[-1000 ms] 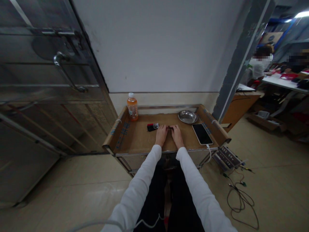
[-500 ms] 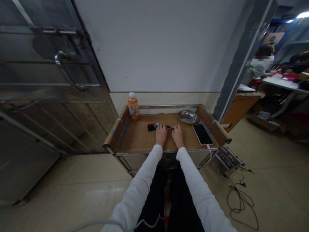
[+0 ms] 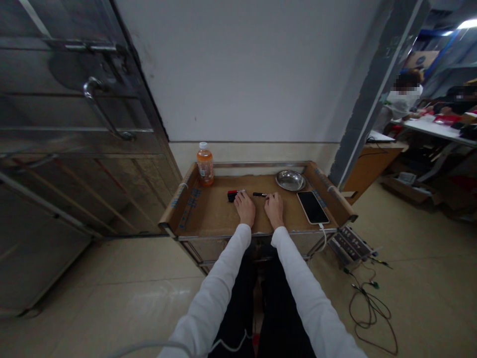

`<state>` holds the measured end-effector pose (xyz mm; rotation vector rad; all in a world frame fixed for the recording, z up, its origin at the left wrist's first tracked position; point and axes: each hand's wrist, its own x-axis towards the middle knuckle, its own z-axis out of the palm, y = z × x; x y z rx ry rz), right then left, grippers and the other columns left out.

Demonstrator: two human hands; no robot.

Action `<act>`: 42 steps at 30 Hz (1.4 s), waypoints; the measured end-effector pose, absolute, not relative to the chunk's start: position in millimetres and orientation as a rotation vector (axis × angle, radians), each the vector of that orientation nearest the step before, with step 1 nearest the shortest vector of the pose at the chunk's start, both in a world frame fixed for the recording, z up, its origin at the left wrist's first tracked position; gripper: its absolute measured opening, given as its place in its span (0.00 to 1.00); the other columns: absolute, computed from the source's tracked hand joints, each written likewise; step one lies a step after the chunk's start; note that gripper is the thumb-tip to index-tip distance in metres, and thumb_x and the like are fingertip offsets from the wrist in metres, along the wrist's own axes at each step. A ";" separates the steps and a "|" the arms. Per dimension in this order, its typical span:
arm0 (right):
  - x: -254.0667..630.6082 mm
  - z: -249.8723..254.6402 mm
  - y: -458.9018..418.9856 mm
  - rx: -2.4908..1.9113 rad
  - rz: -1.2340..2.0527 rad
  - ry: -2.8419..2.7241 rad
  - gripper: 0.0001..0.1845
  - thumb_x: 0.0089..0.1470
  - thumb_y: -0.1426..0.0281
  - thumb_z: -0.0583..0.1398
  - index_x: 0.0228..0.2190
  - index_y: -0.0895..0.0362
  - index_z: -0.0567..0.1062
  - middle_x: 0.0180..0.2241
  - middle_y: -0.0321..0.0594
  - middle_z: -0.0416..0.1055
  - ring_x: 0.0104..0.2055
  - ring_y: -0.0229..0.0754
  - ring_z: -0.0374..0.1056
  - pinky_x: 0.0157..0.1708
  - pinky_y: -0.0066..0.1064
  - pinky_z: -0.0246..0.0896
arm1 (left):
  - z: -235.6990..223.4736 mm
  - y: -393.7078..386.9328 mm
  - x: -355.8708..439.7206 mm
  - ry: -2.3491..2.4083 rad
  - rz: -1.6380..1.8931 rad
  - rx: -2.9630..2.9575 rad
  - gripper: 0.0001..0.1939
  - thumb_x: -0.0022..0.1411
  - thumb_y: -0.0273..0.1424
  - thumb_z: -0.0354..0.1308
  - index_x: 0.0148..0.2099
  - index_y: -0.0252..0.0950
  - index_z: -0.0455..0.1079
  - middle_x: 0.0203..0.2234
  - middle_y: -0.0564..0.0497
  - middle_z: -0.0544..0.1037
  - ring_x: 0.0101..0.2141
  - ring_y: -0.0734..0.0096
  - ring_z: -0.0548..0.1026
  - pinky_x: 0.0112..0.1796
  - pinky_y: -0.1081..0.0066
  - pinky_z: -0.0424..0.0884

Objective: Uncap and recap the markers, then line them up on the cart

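On the brown cardboard surface, a small bunch of pens (image 3: 231, 197), black with a red one among them, lies left of centre. My left hand (image 3: 245, 208) reaches over the right end of the bunch, its fingers extended and touching or just above the pens. My right hand (image 3: 275, 209) pinches one end of a single black pen (image 3: 259, 194), which points left toward the bunch. The fingertips of my left hand partly cover the bunch.
An orange drink bottle (image 3: 205, 166) stands at the back left of the cardboard-lined cart (image 3: 208, 219). A shallow metal dish (image 3: 290, 181) sits at the back right, with a cabled phone (image 3: 313, 207) in front. Another person (image 3: 406, 97) is far right.
My left hand has let go of the black pen and moved slightly left to the bunch. My right hand keeps hold of the pen, nearly in place.
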<state>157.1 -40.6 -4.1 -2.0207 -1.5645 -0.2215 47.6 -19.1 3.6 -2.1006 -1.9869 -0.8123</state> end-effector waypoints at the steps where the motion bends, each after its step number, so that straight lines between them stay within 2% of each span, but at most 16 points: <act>1: 156.6 -3.8 -40.8 -2.033 -0.232 -1.573 0.13 0.57 0.78 0.50 0.38 0.61 0.74 0.40 0.50 0.67 0.43 0.46 0.61 0.43 0.35 0.53 | 3.3 -19.9 47.4 -2.013 -0.812 -2.068 0.19 0.64 0.23 0.42 0.55 0.23 0.62 0.51 0.29 0.68 0.51 0.50 0.67 0.50 0.55 0.64; 8: 155.0 -1.0 -41.0 -2.042 -0.239 -1.602 0.15 0.57 0.77 0.49 0.41 0.61 0.73 0.41 0.51 0.67 0.43 0.46 0.61 0.43 0.36 0.53 | 3.7 -21.2 46.7 -2.015 -0.775 -2.084 0.19 0.65 0.23 0.39 0.53 0.25 0.64 0.48 0.31 0.70 0.49 0.52 0.67 0.49 0.55 0.64; 16: 154.4 3.7 -42.8 -1.786 -0.065 -1.871 0.20 0.55 0.78 0.52 0.45 0.54 0.74 0.44 0.45 0.66 0.48 0.44 0.60 0.49 0.34 0.54 | 8.2 -23.2 44.4 -2.001 -0.693 -2.131 0.18 0.67 0.24 0.37 0.51 0.29 0.65 0.46 0.36 0.71 0.46 0.56 0.69 0.48 0.58 0.64; 22: 154.6 0.3 -40.5 -1.864 -0.067 -1.845 0.20 0.55 0.78 0.52 0.47 0.54 0.73 0.44 0.46 0.66 0.48 0.45 0.60 0.49 0.34 0.54 | 8.3 -19.8 42.0 -1.880 -0.707 -2.314 0.16 0.69 0.30 0.39 0.50 0.36 0.66 0.43 0.40 0.72 0.44 0.59 0.72 0.47 0.59 0.65; 25: 155.1 -2.4 -37.8 -1.846 -0.087 -1.817 0.18 0.55 0.78 0.52 0.45 0.58 0.72 0.45 0.48 0.67 0.48 0.46 0.60 0.49 0.35 0.54 | 9.1 -17.8 42.6 -1.820 -0.801 -2.483 0.15 0.70 0.34 0.42 0.50 0.36 0.65 0.43 0.41 0.73 0.41 0.62 0.75 0.42 0.66 0.68; 29: 156.5 -4.6 -35.2 -1.773 -0.094 -1.808 0.19 0.55 0.78 0.52 0.48 0.59 0.69 0.45 0.47 0.68 0.48 0.46 0.61 0.49 0.35 0.55 | 9.0 -17.1 43.2 -1.705 -1.008 -2.681 0.12 0.68 0.33 0.48 0.51 0.34 0.62 0.42 0.42 0.75 0.43 0.65 0.76 0.39 0.72 0.69; 33: 157.7 -4.6 -35.4 -1.755 -0.075 -1.876 0.17 0.55 0.78 0.52 0.44 0.57 0.72 0.44 0.47 0.68 0.48 0.46 0.62 0.49 0.35 0.55 | 9.0 -17.6 42.1 -1.708 -1.146 -2.743 0.12 0.66 0.32 0.51 0.50 0.35 0.59 0.42 0.43 0.76 0.44 0.66 0.76 0.40 0.71 0.70; 36: 158.4 -4.0 -36.4 -1.813 -0.095 -1.842 0.16 0.57 0.77 0.52 0.45 0.57 0.73 0.45 0.47 0.69 0.47 0.46 0.62 0.48 0.34 0.55 | 9.4 -17.9 42.3 -1.666 -1.259 -2.725 0.11 0.66 0.32 0.52 0.49 0.35 0.60 0.43 0.43 0.75 0.44 0.65 0.76 0.41 0.69 0.71; 42: 159.6 -4.4 -39.1 -1.880 -0.139 -1.766 0.15 0.59 0.74 0.52 0.46 0.59 0.72 0.44 0.48 0.69 0.46 0.45 0.62 0.47 0.34 0.54 | 6.8 -17.0 44.1 -1.338 -1.578 -2.721 0.12 0.63 0.28 0.52 0.49 0.35 0.59 0.45 0.43 0.71 0.47 0.67 0.73 0.48 0.66 0.70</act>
